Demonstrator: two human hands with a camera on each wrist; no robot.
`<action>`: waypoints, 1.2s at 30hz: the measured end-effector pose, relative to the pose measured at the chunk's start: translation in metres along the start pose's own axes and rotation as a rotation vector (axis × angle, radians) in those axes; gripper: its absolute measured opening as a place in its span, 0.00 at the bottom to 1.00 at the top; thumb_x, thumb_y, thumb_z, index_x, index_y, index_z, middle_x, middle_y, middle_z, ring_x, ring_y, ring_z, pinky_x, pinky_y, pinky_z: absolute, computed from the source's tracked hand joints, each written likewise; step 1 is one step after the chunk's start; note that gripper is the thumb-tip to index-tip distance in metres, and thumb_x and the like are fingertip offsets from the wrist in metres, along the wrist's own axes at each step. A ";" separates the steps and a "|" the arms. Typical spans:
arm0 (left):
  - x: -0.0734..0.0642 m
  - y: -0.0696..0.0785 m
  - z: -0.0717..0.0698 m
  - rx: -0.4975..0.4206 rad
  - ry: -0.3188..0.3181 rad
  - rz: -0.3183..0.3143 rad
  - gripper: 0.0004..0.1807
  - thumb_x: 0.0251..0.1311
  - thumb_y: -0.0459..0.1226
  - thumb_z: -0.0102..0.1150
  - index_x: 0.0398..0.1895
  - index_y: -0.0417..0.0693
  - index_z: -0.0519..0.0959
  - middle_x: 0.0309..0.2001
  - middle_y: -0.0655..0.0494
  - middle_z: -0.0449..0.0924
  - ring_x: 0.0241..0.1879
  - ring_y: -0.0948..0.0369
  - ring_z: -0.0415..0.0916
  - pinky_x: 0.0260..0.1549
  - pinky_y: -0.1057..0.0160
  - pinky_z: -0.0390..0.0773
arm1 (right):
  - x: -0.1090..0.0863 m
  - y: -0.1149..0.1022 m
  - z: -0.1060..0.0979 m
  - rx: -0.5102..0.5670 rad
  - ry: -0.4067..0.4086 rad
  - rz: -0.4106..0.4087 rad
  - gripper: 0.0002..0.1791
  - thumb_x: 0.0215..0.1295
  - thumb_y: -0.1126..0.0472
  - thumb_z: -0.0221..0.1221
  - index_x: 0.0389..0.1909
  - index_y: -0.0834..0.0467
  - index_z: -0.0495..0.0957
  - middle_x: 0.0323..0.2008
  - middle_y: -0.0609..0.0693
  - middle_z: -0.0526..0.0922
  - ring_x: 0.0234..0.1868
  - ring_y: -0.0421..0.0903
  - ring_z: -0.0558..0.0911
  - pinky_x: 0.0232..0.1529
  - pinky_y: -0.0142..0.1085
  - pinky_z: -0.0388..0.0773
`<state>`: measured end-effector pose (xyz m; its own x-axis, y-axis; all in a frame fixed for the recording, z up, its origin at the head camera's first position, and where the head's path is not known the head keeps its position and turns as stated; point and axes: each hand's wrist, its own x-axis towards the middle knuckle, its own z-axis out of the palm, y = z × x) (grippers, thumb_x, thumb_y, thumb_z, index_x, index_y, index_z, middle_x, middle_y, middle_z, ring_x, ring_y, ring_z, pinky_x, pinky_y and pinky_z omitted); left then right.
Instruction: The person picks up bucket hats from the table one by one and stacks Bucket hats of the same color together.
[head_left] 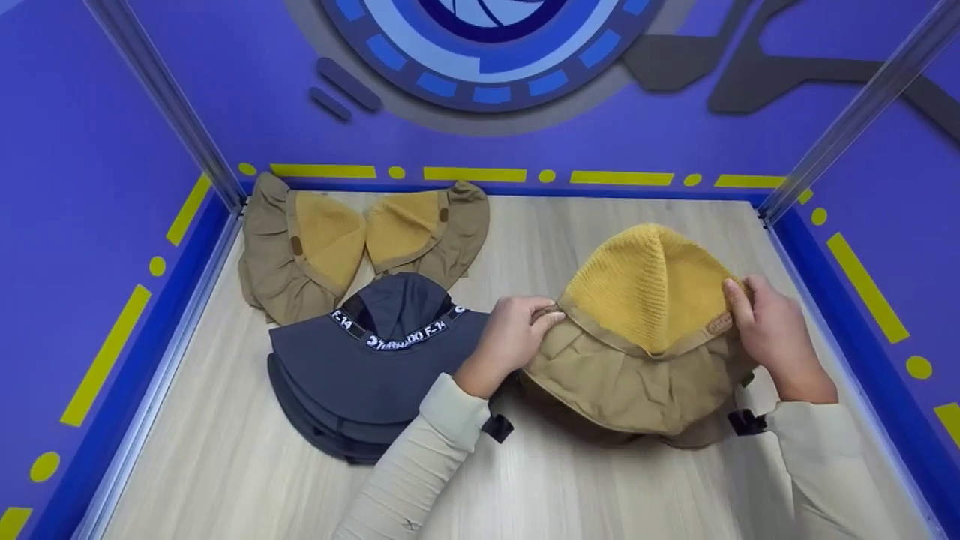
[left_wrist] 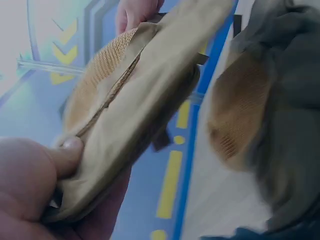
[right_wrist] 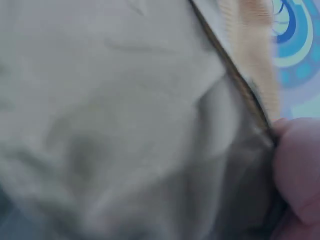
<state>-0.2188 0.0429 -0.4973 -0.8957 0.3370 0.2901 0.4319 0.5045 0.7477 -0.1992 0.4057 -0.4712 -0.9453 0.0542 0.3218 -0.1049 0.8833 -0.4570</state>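
Fabric was all I had to manage: one hat (head_left: pixel 637 330) stood up over the right side of the table (head_left: pixel 225 480), with a yellow ribbed crown (head_left: pixel 622 281) above a gathered khaki brim (head_left: pixel 637 394). My left hand (head_left: pixel 510 337) pinched it at one end of the band, the thumb on top and fingers underneath, closed down to the cloth's thickness. My right hand (head_left: pixel 776 334) gripped the opposite side near the small label (head_left: pixel 718 324), the thumb in front; how its other fingers lay behind the cloth I couldn't tell. Nor could I tell whether the brown layer (head_left: pixel 581 412) below belonged to the same hat, or whether anything touched the wood.

I judged it light and hard to break, the knit stretchy, the brim floppy and quick to crease. The sewn band looked the firmest place to hold, one hand each side; a pinch on the crown alone would probably pull it out of shape. Little about it seemed slippery. Dark hats (head_left: pixel 367 382) lay stacked beside my left forearm, with two yellow-and-khaki ones (head_left: pixel 330 232) behind them.
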 end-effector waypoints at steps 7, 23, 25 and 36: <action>-0.002 -0.004 0.039 0.298 -0.092 -0.114 0.08 0.64 0.46 0.66 0.36 0.55 0.90 0.36 0.60 0.90 0.39 0.61 0.87 0.40 0.63 0.83 | -0.012 0.039 0.011 -0.024 -0.179 0.068 0.18 0.81 0.48 0.50 0.40 0.58 0.79 0.26 0.50 0.76 0.32 0.51 0.75 0.35 0.42 0.68; -0.005 -0.015 0.071 0.644 -0.178 -0.240 0.06 0.66 0.40 0.63 0.32 0.55 0.86 0.34 0.56 0.89 0.35 0.55 0.87 0.31 0.55 0.84 | -0.016 0.061 0.053 -0.070 -0.299 0.157 0.21 0.78 0.46 0.53 0.47 0.59 0.85 0.28 0.53 0.82 0.32 0.52 0.78 0.35 0.44 0.72; -0.006 -0.013 0.072 0.668 -0.175 -0.233 0.06 0.67 0.37 0.61 0.34 0.55 0.85 0.35 0.56 0.88 0.35 0.55 0.87 0.31 0.55 0.84 | -0.017 0.058 0.055 -0.075 -0.247 0.151 0.21 0.78 0.48 0.54 0.53 0.60 0.84 0.37 0.60 0.82 0.39 0.61 0.79 0.40 0.53 0.75; -0.016 -0.007 0.072 0.715 -0.092 -0.177 0.06 0.69 0.34 0.57 0.39 0.53 0.84 0.37 0.56 0.86 0.38 0.55 0.85 0.34 0.56 0.84 | -0.030 -0.020 0.087 0.034 -0.155 -0.117 0.38 0.69 0.44 0.64 0.76 0.50 0.67 0.78 0.69 0.54 0.75 0.77 0.55 0.66 0.78 0.51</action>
<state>-0.2002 0.0914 -0.5498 -0.9594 0.2522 0.1264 0.2735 0.9413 0.1976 -0.1956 0.3459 -0.5436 -0.9620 -0.1222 0.2443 -0.2245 0.8631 -0.4523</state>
